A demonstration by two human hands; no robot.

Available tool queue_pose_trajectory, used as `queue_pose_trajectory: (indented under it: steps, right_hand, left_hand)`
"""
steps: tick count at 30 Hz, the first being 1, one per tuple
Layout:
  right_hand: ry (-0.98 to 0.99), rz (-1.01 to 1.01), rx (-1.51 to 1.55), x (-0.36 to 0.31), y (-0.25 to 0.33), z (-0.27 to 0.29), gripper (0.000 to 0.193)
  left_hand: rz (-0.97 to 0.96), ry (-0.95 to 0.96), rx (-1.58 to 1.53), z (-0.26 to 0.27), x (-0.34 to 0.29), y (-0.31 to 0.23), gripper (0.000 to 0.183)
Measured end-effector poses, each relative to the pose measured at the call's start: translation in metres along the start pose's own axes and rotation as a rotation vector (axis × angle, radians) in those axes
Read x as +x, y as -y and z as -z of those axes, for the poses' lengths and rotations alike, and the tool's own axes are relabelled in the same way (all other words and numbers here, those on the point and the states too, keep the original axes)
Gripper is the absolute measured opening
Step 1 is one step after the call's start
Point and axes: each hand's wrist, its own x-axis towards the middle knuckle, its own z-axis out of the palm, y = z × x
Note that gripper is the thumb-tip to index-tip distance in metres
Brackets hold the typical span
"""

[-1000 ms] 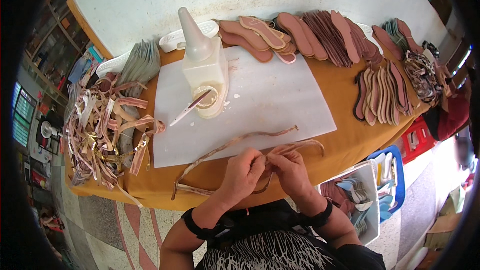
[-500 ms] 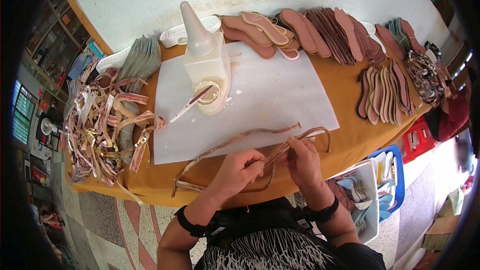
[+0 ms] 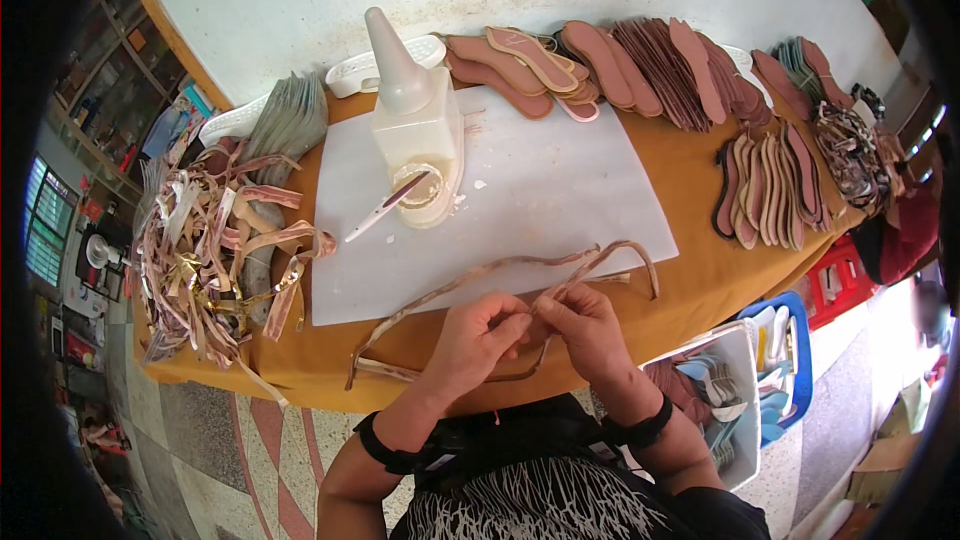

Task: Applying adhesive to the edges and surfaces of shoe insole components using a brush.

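Note:
My left hand and my right hand meet over the near edge of the table, both with fingers pinched. Between them they grip a thin brown strip, which looks like leather or folded fabric. Its free length arches up beyond my right fingers and bends down at the right. Just past my hands another long brown strip curves across the white sheet. A further strip end lies on the cloth left of my left hand. My fingers hide the gripped ends.
A cream pot with a cone top stands on the sheet, a brush resting in its pasty opening. Tangled strips heap at left. Pink insoles line the back, more insoles lie right. Bins stand at lower right.
My right hand has shifted left and slightly down, closer to my left hand. The arched strip has moved with it and less of it shows between my hands.

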Motion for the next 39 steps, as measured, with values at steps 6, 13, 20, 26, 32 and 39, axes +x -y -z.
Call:
queue_pose_trajectory:
  steps: [6, 13, 20, 26, 32, 39]
  right_hand:
    - [-0.084, -0.007, 0.122, 0.0, 0.006, 0.003, 0.019]
    - [-0.183, -0.035, 0.36, 0.005, 0.013, 0.013, 0.016]
    - [-0.188, -0.071, 0.485, 0.009, 0.003, 0.015, 0.016]
    - [0.086, -0.233, 0.908, 0.015, -0.009, 0.012, 0.019]
    - [-0.148, -0.179, 0.679, 0.016, -0.006, 0.004, 0.007]
    - [-0.105, -0.166, 0.4, 0.019, -0.011, -0.012, 0.015]
  left_hand:
    - [0.052, 0.113, -0.006, 0.007, -0.004, 0.0, 0.012]
    - [0.108, 0.068, -0.139, 0.012, -0.013, 0.007, 0.014]
    - [-0.003, -0.061, -0.102, 0.021, -0.02, 0.014, 0.013]
    - [-0.204, -0.211, 0.25, 0.019, -0.024, 0.019, 0.013]
    - [-0.187, -0.154, 0.259, 0.057, -0.036, 0.016, 0.01]
    - [-0.194, -0.256, 0.03, 0.132, -0.058, 0.031, 0.009]
